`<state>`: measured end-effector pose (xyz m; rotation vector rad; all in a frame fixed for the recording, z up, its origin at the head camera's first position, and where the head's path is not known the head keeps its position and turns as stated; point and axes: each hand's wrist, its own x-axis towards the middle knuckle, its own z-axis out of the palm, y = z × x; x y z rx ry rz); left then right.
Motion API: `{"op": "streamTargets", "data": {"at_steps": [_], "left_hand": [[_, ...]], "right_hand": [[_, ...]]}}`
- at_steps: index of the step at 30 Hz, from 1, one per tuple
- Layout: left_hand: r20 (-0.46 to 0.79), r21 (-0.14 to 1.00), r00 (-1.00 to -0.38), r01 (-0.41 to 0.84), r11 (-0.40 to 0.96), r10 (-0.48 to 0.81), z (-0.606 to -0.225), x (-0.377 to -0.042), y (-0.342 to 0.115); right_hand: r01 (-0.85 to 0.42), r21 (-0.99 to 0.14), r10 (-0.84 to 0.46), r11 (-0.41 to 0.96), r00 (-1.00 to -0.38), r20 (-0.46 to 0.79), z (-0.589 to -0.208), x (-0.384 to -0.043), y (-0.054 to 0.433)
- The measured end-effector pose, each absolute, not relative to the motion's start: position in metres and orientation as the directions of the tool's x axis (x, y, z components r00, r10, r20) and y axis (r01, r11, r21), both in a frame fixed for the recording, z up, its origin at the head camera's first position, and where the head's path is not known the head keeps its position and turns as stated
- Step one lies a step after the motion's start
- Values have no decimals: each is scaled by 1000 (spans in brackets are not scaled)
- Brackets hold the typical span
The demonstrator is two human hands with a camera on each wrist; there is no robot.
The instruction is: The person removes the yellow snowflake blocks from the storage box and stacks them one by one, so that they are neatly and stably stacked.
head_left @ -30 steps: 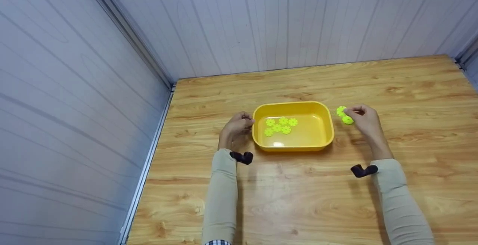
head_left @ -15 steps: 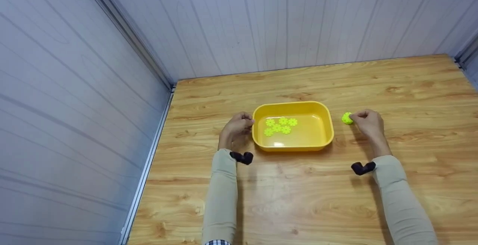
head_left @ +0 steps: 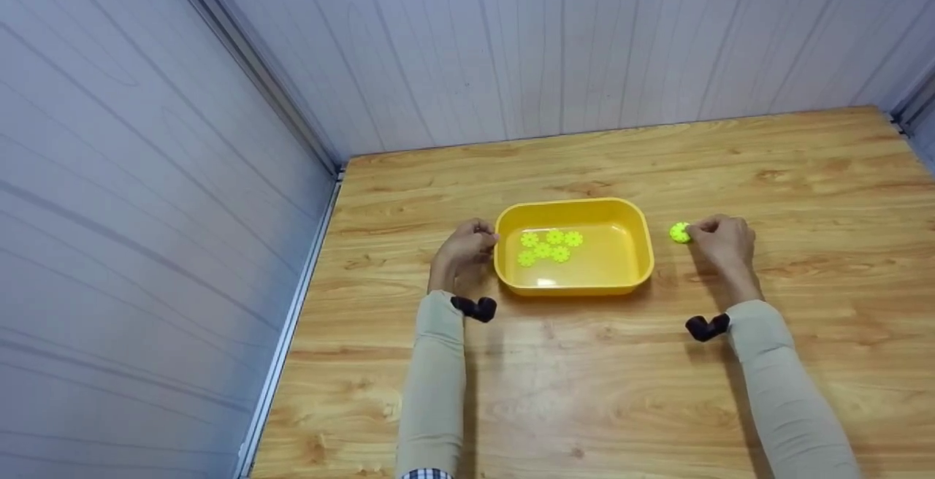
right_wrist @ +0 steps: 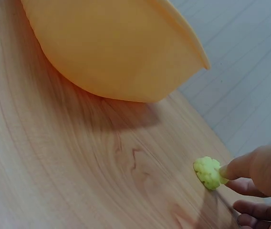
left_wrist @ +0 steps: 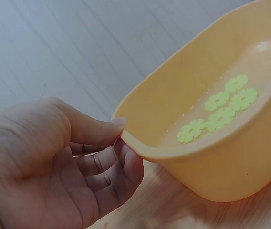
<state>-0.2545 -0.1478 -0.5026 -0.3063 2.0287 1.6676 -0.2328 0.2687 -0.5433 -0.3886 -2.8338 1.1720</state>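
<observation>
My left hand (head_left: 464, 242) pinches the left rim of the yellow plastic basin (head_left: 577, 290) between thumb and fingers. Inside the basin, toward its left side, lie several bright yellow-green flower-shaped discs (left_wrist: 220, 119). To the right of the basin, my right hand (head_left: 725, 242) pinches a flower-shaped disc (head_left: 679, 232) of the same colour at its right edge. The right wrist view has this disc (right_wrist: 207, 171) at the wood surface, with the thumb on it and what looks like another disc stacked against it. How the fingertips lie beneath is partly hidden.
The basin stands on a wood-grain table (head_left: 577, 391). Pale panelled walls rise behind (head_left: 482, 48) and at the left (head_left: 131, 209). Black wrist mounts (head_left: 475, 309) stick out from both sleeves.
My right hand has brought its disc down and slightly right onto the other disc on the table, so the two now overlap. My left hand and the basin have stayed put.
</observation>
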Motion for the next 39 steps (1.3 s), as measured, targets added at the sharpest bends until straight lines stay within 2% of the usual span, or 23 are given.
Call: {"op": "streamTargets", "data": {"at_steps": [15, 31, 39], "left_hand": [[-501, 855, -855, -464, 234, 136, -504, -254, -147], [-505, 846, -854, -462, 267, 122, -503, -253, -149], [-491, 866, -859, -462, 194, 146, -504, -254, -147]], "right_hand": [[183, -684, 244, 706, -970, -8, -543, -231, 269], [138, -756, 221, 640, -975, 8, -525, -232, 263], [90, -787, 199, 611, -979, 42, -515, -232, 247]]}}
